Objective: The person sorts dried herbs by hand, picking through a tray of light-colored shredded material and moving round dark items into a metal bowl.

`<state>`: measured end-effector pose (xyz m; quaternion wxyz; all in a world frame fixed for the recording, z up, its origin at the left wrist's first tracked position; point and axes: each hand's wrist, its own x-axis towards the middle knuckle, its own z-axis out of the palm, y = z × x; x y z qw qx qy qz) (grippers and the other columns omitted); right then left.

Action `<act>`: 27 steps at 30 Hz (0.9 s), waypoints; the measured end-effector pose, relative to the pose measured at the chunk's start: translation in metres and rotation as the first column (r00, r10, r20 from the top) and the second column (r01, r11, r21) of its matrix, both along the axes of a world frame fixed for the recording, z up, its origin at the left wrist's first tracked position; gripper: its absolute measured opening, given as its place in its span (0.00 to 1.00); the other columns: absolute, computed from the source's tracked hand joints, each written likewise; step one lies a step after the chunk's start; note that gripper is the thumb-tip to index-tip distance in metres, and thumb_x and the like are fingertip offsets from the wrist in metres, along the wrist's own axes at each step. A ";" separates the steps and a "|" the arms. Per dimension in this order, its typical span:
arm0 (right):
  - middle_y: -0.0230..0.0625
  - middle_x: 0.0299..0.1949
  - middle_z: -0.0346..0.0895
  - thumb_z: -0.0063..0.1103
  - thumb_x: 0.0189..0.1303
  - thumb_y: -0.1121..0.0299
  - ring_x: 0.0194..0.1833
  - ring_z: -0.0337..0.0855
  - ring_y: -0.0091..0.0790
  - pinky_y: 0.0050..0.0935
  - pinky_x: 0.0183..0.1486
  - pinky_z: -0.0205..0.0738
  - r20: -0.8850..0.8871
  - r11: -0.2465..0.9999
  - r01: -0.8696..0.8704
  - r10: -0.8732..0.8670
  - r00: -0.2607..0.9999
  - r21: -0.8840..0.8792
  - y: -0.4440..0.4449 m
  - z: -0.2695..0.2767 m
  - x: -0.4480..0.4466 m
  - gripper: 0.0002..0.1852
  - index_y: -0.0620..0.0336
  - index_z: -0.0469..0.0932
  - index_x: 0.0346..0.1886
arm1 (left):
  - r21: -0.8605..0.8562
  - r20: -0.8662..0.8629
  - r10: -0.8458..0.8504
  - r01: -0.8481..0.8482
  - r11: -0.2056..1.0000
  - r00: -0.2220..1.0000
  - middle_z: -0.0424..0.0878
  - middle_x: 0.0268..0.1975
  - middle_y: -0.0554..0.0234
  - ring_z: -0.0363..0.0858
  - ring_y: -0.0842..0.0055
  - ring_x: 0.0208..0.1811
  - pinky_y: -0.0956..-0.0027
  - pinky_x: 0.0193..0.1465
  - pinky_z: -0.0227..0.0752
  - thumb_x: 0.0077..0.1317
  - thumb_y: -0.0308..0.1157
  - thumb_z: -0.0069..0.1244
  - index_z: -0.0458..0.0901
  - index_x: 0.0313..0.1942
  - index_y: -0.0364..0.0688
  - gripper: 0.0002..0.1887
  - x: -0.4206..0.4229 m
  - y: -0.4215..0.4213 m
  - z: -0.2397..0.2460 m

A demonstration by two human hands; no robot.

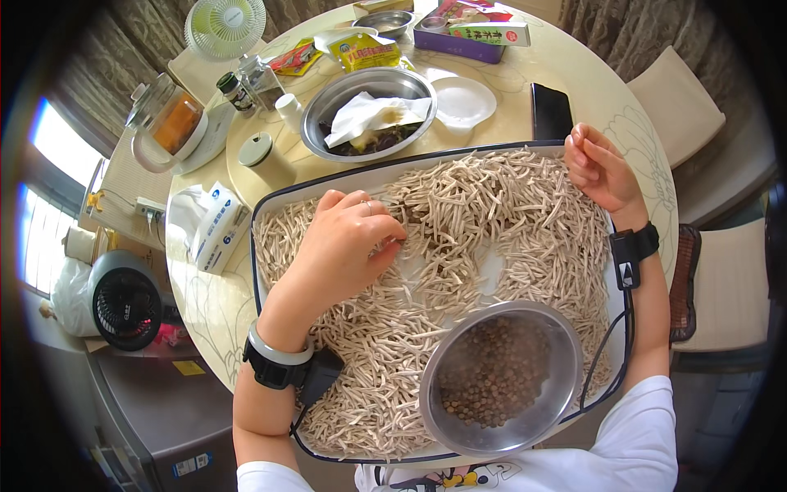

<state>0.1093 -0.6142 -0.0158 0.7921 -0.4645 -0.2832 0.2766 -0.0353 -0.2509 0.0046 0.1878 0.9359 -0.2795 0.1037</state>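
A large white tray with a dark rim holds a thick layer of pale, thin dried sticks. Over the tray's left part, my left hand is bent downward, thumb and index finger pinched close together; whether something small sits between them cannot be told. My right hand is raised at the tray's upper right corner, palm partly up and fingers curled, with nothing seen in it. A steel bowl with small brown round pieces stands on the sticks at the lower right. Both wrists wear black strapped devices.
Beyond the tray are a steel basin with tissue and dark scraps, a white plate and a black phone. At left stand a lidded canister, a tissue pack and a glass kettle. A purple box lies farther back.
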 end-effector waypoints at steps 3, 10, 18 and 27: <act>0.25 0.32 0.68 0.51 0.73 0.68 0.25 0.59 0.14 0.14 0.25 0.54 -0.004 1.000 -0.006 0.006 1.000 0.004 0.000 0.000 0.000 0.07 0.57 0.73 0.48 | 0.026 0.017 0.017 -0.018 0.999 1.000 0.82 0.31 0.70 0.77 0.72 0.40 0.66 0.52 0.63 0.53 0.26 0.61 0.85 0.31 0.45 0.05 0.000 -0.002 0.000; 0.26 0.32 0.68 0.51 0.73 0.67 0.24 0.58 0.14 0.14 0.25 0.53 0.000 1.000 -0.021 0.021 1.000 0.001 0.000 -0.001 0.002 0.07 0.57 0.72 0.49 | 0.113 0.165 0.054 -0.073 0.991 0.985 0.77 0.28 0.68 0.76 0.71 0.39 0.66 0.50 0.65 0.49 0.26 0.60 0.82 0.27 0.45 0.05 0.000 -0.009 -0.003; 0.26 0.32 0.68 0.51 0.73 0.68 0.24 0.58 0.14 0.14 0.25 0.53 0.002 1.000 -0.009 0.009 1.000 0.009 0.000 -0.002 0.001 0.07 0.57 0.72 0.49 | -0.680 -0.203 -0.427 0.187 0.709 0.881 0.83 0.34 0.65 0.78 0.74 0.38 0.68 0.47 0.66 0.49 0.23 0.62 0.86 0.32 0.40 0.08 -0.017 -0.011 0.026; 0.26 0.32 0.67 0.51 0.73 0.67 0.25 0.58 0.14 0.14 0.26 0.53 -0.006 1.000 -0.010 0.010 1.000 0.003 0.000 -0.001 0.000 0.08 0.57 0.72 0.50 | -0.065 0.154 -0.048 0.059 0.996 0.987 0.85 0.34 0.70 0.79 0.74 0.38 0.66 0.49 0.65 0.55 0.27 0.63 0.87 0.33 0.44 0.06 0.000 -0.006 0.000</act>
